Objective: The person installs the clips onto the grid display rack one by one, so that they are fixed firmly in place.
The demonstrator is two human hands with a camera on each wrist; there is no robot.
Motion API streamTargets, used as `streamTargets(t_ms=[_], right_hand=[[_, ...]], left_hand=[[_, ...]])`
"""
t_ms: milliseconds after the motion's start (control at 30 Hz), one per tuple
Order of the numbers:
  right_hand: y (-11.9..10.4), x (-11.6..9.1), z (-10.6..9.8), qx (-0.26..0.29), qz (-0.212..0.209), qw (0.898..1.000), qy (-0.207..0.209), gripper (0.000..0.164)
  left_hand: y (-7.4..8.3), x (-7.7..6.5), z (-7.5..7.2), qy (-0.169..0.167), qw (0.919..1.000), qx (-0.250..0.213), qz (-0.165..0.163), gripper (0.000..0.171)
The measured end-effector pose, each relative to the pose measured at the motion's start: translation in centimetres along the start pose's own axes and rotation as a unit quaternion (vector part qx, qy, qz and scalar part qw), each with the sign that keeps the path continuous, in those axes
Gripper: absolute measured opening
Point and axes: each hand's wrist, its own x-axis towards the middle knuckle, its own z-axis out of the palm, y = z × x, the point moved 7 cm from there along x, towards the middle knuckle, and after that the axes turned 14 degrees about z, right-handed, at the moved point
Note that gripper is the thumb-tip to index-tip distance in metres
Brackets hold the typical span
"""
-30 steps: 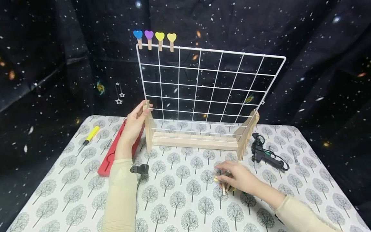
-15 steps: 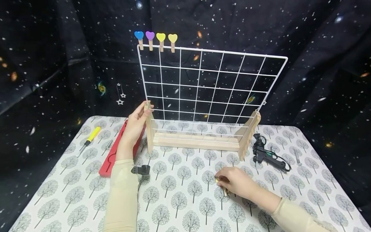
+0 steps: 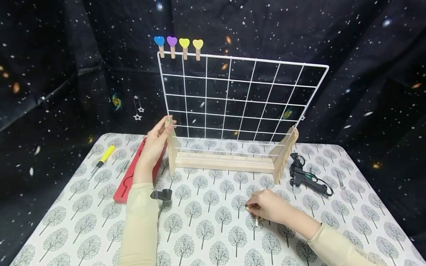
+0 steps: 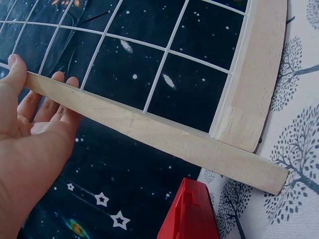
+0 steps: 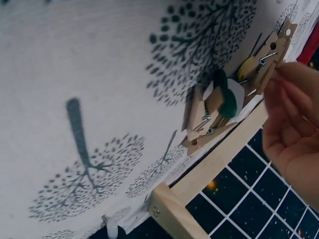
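Note:
A white wire grid (image 3: 230, 57) stands in a wooden stand (image 3: 224, 163). My left hand (image 3: 154, 146) grips the top of the stand's left side piece (image 4: 129, 119), thumb and fingers on opposite sides of the wood in the left wrist view. Low over the table in front of the stand, my right hand (image 3: 271, 208) pinches a wooden clothespin (image 5: 266, 62); a yellow piece shows beside it. Several more clothespins (image 5: 202, 117) lie in a small pile near that hand, one with a green heart. The grid's top left wire carries blue (image 3: 159, 40), purple (image 3: 172, 41) and two yellow heart clothespins (image 3: 198, 44).
Left of the stand lie a red tray (image 3: 128, 181) and a yellow-handled screwdriver (image 3: 105, 156). A black glue gun (image 3: 306, 179) with a coiled cable lies to its right, near a small metal piece (image 3: 341, 180). A dark starry cloth (image 3: 366, 92) hangs behind.
My right hand's fingers have drawn together around a clothespin at the pile, the hand hardly shifting. The left hand keeps its grip on the stand.

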Motion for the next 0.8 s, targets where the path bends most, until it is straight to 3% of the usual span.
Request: streamTargets(t_ms=[133, 233, 367, 467, 700, 800], right_hand=[[-0.6, -0.4, -0.8, 0.025, -0.048, 0.998, 0.036, 0.010], [-0.7, -0.6, -1.5, 0.035, -0.078, 0.993, 0.079, 0.011], [-0.7, -0.6, -2.7, 0.016, -0.078, 0.986, 0.144, 0.016], [-0.9, -0.2, -3.9, 0.010, -0.064, 0.984, 0.166, 0.020], [-3.0, 2.1, -9.1, 0.057, -0.090, 0.971, 0.213, 0.018], [-4.1, 3.4, -11.9, 0.090, -0.059, 0.973, 0.206, 0.021]], left_hand=[[0.6, -0.1, 0.2, -0.002, 1.0000, 0.004, -0.001, 0.045], [-0.1, 0.0, 0.0, -0.001, 1.0000, 0.004, 0.000, 0.045], [-1.1, 0.2, -0.3, -0.001, 1.0000, 0.005, 0.003, 0.045], [-1.2, 0.2, -0.3, 0.000, 1.0000, 0.004, 0.001, 0.044], [-1.1, 0.1, -0.2, 0.001, 1.0000, -0.005, -0.001, 0.046], [-1.0, 0.1, -0.2, 0.002, 1.0000, 0.001, -0.001, 0.046]])
